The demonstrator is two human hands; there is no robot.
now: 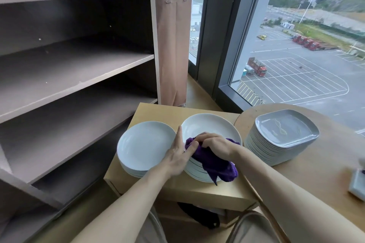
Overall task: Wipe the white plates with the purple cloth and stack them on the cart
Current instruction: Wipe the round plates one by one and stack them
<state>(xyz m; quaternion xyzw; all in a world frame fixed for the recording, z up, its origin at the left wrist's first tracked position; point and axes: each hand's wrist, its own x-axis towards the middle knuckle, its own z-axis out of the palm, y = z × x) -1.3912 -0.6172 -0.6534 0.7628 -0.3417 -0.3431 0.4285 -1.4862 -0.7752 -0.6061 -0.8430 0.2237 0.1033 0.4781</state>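
Head camera gives me the right hand (pixel 215 144) clenched around the purple cloth (pixel 217 165), which lies under it on the near rim of the top white plate (pixel 209 126). I see the left hand (pixel 180 154) released, its straight fingers touching cloth and rim. The second white stack (pixel 146 144) stands just beside on the table (pixel 158 112), with the cart (pixel 79 69) at left.

Soft, even daylight enters through the window (pixel 296 55) on the right, casting no hard shadows. The cart (pixel 79 65) interior darkens toward its rear, and a faint reflection marks the top grey plate (pixel 286 126). Wide-angle distortion bends straight lines near the edges, and the far right edge is blurred.
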